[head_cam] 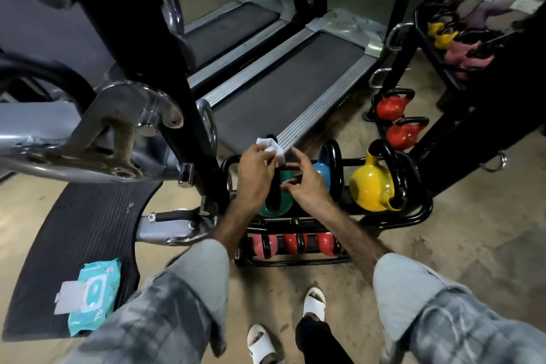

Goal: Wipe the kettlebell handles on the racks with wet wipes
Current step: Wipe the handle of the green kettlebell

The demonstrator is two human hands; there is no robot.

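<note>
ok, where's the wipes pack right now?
Head view, lower left: the wipes pack lies on the black floor mat, flap open, beside the person's left sleeve.

wipe pack (pixel 91 294) lies on the mat (pixel 74 233), left of the kettlebell rack (pixel 393 220). treadmills (pixel 289 80) stand behind the rack. both hands (pixel 255 174) hover above the rack's top row, sandals (pixel 314 303) before it.

Glossy yellow kettlebell (pixel 373 186), chrome machine frame (pixel 97 133), ribbed rubber mat (pixel 74 233).

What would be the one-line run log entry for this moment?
left hand: holds white wet wipe | right hand: open, above green kettlebell | stage: wiping
</note>
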